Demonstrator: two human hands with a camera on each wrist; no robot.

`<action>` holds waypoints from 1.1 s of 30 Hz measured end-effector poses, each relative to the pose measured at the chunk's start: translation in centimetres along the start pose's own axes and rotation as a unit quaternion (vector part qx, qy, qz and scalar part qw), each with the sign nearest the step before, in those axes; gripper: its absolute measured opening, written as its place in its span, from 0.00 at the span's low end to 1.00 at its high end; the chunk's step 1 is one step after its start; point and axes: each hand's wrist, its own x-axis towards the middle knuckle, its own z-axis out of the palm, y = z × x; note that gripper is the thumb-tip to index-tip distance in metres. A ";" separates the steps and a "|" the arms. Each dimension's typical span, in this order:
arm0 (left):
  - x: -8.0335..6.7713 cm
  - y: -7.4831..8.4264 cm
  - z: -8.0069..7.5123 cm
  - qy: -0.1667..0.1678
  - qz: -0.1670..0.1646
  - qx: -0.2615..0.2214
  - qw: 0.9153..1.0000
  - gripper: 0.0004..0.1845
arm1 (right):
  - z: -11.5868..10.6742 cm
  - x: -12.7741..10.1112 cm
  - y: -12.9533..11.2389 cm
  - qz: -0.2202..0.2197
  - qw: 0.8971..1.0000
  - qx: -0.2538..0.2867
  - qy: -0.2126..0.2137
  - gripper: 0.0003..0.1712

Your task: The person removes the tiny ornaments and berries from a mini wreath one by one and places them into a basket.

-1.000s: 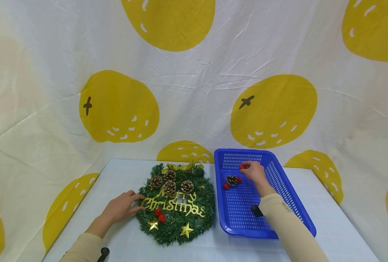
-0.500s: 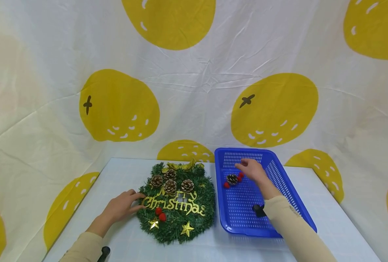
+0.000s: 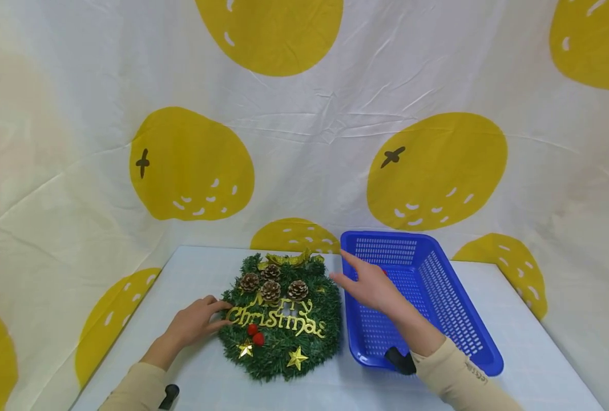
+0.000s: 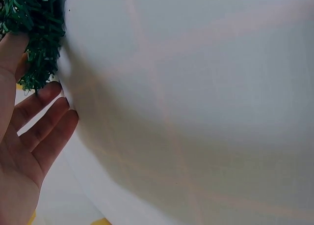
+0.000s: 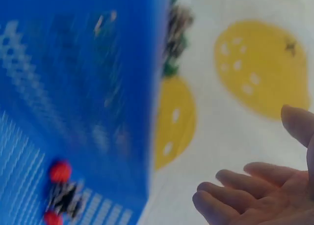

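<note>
1. Head view: the right hand (image 3: 371, 285), fingers spread and empty, has left the blue basket (image 3: 468, 325), crossing toward the wreath (image 3: 283, 325) at its 9 o'clock.
2. Pine cone (image 5: 66, 198) and red berries stay in the basket.
3. The left hand (image 3: 193, 322), flat, steadies the wreath on the counter (image 3: 530, 365).

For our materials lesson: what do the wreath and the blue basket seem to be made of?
The wreath looks like artificial plastic needles, dark green and bristly, with glossy gold lettering and what seem real pine cones. The blue basket looks like moulded plastic: uniform colour, slight sheen, regular perforated walls.
</note>
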 end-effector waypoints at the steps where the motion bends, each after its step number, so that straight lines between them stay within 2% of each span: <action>1: 0.0 0.0 0.0 0.000 -0.001 -0.002 1.000 0.21 | 0.4 -0.4 -0.5 -0.008 1.000 0.005 -0.004 0.41; 6: 0.1 -0.1 0.3 -0.002 -0.007 -0.006 1.000 0.21 | 2.7 -2.1 -2.8 -0.047 0.998 0.019 -0.022 0.42; 13: 0.0 -0.1 0.3 -0.001 -0.006 -0.004 1.000 0.21 | 5.6 -3.1 -4.5 -0.096 0.994 0.028 -0.051 0.42; 22: 0.3 0.0 0.1 -0.003 -0.005 0.004 1.000 0.21 | 8.8 -3.0 -5.0 -0.101 0.991 0.042 -0.080 0.41; 25: 0.3 0.0 0.1 -0.004 -0.002 0.006 1.000 0.22 | 10.0 -2.9 -5.1 -0.100 0.991 0.027 -0.085 0.40; 33: 0.2 0.2 0.0 -0.008 -0.003 0.011 1.000 0.22 | 13.4 -2.3 -5.1 -0.120 0.987 -0.060 -0.091 0.35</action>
